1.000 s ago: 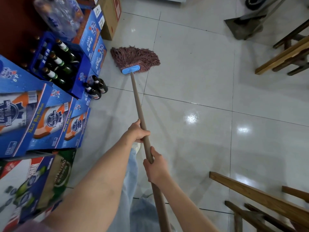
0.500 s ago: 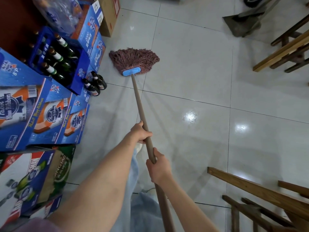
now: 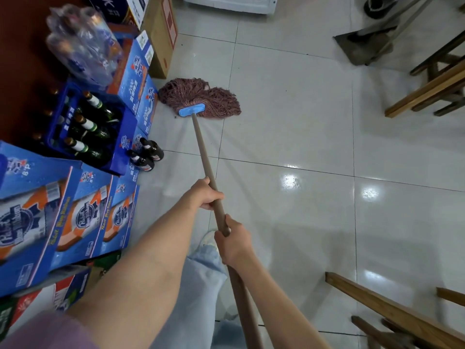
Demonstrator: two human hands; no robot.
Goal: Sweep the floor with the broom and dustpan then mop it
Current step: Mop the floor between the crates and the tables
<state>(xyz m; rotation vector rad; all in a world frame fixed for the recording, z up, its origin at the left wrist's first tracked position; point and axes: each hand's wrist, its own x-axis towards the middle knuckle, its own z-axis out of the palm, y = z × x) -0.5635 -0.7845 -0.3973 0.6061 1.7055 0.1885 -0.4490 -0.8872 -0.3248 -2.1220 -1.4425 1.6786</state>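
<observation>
Mop head [image 3: 200,98] spread flat on the tiled floor [image 3: 289,137] at about eleven o'clock from the hands, its left strands touching or just beside the blue beer cartons [image 3: 141,96] at ten o'clock. Two loose bottles [image 3: 147,156] lying on the tiles at nine o'clock of the shaft, close beside it. Blue clamp [image 3: 191,110] joining strands to the wooden handle [image 3: 205,157], long axis running from eleven o'clock at the head down to five o'clock past the forearms. Left hand [image 3: 205,195] wrapped round the handle higher up, nearer the head; right hand [image 3: 232,244] clenched round it just below, nearly touching the left. Wet sheen on the tiles at two to three o'clock. Dustpan [image 3: 362,44] and broom stick [image 3: 392,28] parked well apart at one o'clock, so sweeping apparently done and mopping under way. Next stroke likely a pull along the shaft's own line, or a swing toward three o'clock, keeping clear of the bottles. Wooden benches [image 3: 427,89] at two and four o'clock.
</observation>
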